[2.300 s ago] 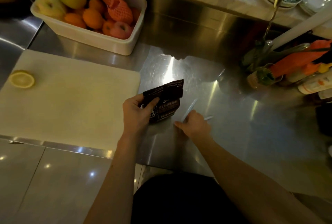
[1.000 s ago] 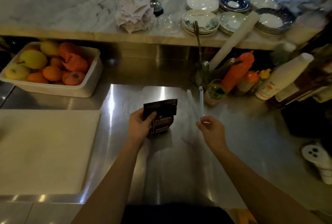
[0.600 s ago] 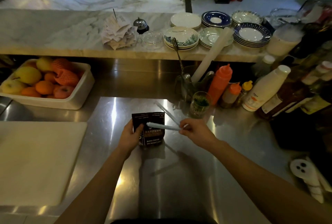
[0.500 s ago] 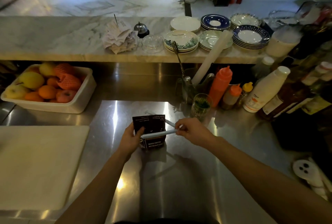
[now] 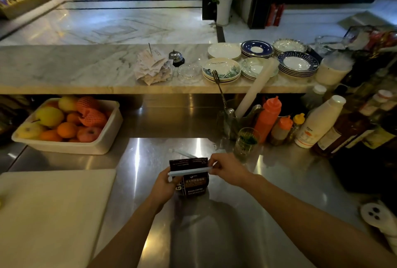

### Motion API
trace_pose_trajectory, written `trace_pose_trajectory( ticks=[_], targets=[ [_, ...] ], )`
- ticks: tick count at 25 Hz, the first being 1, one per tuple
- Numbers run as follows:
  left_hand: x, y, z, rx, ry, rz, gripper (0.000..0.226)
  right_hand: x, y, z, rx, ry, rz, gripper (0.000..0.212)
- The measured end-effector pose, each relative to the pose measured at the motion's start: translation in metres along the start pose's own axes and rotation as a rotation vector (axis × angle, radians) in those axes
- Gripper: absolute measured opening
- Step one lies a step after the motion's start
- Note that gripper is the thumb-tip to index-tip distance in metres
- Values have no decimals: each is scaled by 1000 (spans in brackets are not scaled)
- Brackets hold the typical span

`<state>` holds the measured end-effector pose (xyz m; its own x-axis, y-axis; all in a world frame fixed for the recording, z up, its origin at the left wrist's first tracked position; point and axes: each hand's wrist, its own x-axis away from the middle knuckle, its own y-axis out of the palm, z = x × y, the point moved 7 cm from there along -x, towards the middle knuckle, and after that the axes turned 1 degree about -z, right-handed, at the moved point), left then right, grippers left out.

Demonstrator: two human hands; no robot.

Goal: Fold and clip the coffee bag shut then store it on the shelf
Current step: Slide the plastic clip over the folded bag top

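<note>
Coffee bag: small dark foil coffee bag with pale lettering (image 5: 194, 178), upright on the near middle of the counter, its top flap standing flat above a clip
Clip: long pale plastic sealing clip (image 5: 189, 171) lying level across the bag just under the flap; a second pale bar shows behind the flap, slanting off to the far left
Left hand: left hand (image 5: 166, 185) closed around the bag's left edge, its fingers at the left end of the clip
Right hand: right hand (image 5: 228, 170) narrowed to a pinch on the right end of the clip, touching the bag's top right corner
Surface: brushed stainless steel counter (image 5: 214, 235), shiny with streaks of glare; a large white cutting board (image 5: 49, 214) lies flat at near left
Left far: white rectangular plastic tub (image 5: 103, 143) heaped with apples, oranges and netted fruit
Right far: orange squeeze bottle (image 5: 267, 117), a white plastic bottle (image 5: 318, 122) and dark glass bottles crowded together; a small glass with green herbs (image 5: 246, 142) stands just beyond the right hand
Ledge: raised pale marble ledge (image 5: 64, 68) carrying a spike of paper slips, a service bell and stacks of patterned plates (image 5: 297, 63)
Room: dim, with a polished marble floor (image 5: 129, 25) beyond the ledge and a potted plant in a white planter at far centre
</note>
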<state>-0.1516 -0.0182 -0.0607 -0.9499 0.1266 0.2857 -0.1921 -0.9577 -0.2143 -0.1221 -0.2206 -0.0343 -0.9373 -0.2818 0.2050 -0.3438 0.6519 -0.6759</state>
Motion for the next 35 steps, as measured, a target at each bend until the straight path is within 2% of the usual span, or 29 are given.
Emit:
trace_pose_trajectory(
  ticks=[4, 7, 11, 17, 22, 27, 28, 31, 32, 33, 35],
  targets=[
    [-2, -1, -5, 27, -36, 27, 23, 3, -3, 3, -58, 43, 57, 22],
    [0, -2, 0, 23, -18, 15, 23, 1, -1, 2, -105, 36, 65, 16],
    [-2, -1, -4, 37, -12, 18, 29, -2, 0, 0, -156, 37, 92, 19],
    [-3, -3, -7, 149, -55, 72, 26, 3, 7, 0, -369, 70, 88, 28],
    [-2, 2, -8, 238, -59, 76, 19, 5, 17, 4, -561, 100, 167, 27],
    [-6, 4, -14, 299, -104, 173, 20, 3, 19, 4, -569, 116, 266, 26],
    [-5, 3, -17, 307, -114, 213, 24, 3, 19, 3, -563, 105, 285, 28],
    [3, -10, -19, 265, -66, 288, 69, 5, 17, 1, -501, 82, 317, 31],
    [5, -16, -14, 205, -18, 284, 75, 5, 17, 1, -488, 73, 321, 31],
    [6, -21, -6, 131, 47, 278, 67, 5, 16, 2, -477, 65, 323, 31],
    [5, -32, 12, -40, 146, 275, 38, 4, 15, 2, -454, 45, 314, 31]
  ],
)
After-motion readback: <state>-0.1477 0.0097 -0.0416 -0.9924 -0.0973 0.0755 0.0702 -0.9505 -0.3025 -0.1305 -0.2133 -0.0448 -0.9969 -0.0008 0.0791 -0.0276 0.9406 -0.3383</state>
